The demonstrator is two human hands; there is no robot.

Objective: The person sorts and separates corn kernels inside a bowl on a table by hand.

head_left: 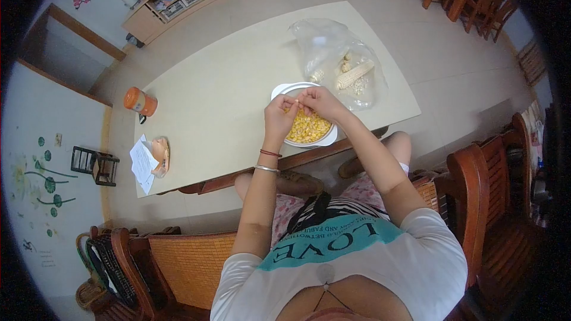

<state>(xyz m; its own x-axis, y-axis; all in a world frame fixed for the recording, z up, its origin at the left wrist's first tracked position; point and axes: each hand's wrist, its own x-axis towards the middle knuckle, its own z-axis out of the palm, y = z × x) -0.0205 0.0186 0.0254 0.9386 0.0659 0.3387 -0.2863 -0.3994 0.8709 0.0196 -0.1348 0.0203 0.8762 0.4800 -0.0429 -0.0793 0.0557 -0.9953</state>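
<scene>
My left hand (279, 120) and my right hand (321, 104) meet above a white bowl (328, 138) with side handles. Their fingertips are pinched together over the far half of the bowl. A tiny pale bit seems to show between them, too small to name. Loose yellow corn kernels (307, 128) fill the bowl below. Just beyond my right hand lies a clear plastic bag (321, 38), spread on the table. On it rest a stripped corn cob (355, 75), a shorter pale cob piece (317, 75) and some pale scraps (358, 88).
The cream table (226, 92) has its near edge at my knees. At its left end stand an orange jar (140, 102), a paper sheet (143, 163) and a clear package (160, 156). Wooden chairs (467, 202) flank me; a low cabinet (146, 22) stands beyond.
</scene>
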